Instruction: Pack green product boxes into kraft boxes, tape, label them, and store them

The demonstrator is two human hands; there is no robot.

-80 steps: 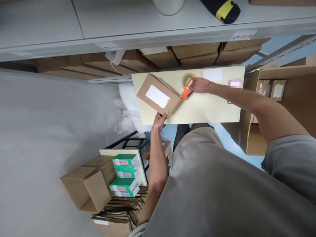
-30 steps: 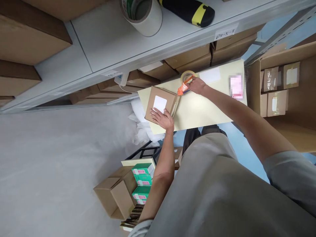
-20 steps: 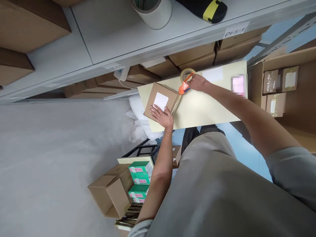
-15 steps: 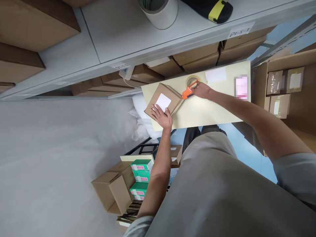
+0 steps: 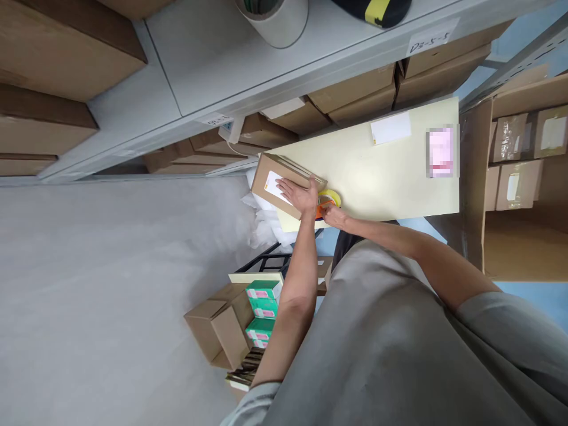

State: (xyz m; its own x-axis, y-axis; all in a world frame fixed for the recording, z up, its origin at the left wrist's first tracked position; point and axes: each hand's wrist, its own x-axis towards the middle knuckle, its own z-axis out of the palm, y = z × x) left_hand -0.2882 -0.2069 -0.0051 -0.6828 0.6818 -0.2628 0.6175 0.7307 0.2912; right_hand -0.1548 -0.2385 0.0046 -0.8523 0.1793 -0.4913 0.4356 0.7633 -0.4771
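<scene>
A brown cardboard box (image 5: 261, 184) with a white label (image 5: 272, 184) lies at the left end of a cream tabletop (image 5: 381, 177). My left hand (image 5: 299, 195) rests flat on the box and its label, fingers stretched out. Close by on the right, my right hand (image 5: 336, 216) is closed around an orange tape dispenser (image 5: 327, 205) carrying a yellowish roll of tape (image 5: 333, 195). The dispenser is at the box's right-hand edge, near the table's front. Part of it is hidden behind my left wrist and my right fingers.
A white paper (image 5: 390, 128) and a blurred pink item (image 5: 442, 151) lie on the tabletop. Shelved cartons (image 5: 355, 97) line the back. A large open carton (image 5: 477, 189) stands right, holding smaller boxes. Green boxes (image 5: 263, 290) sit in an open carton at lower left.
My right hand has brought the tape dispenser from the box's far right corner toward the table's front edge. The box has turned slightly and shifted left under my left hand.
</scene>
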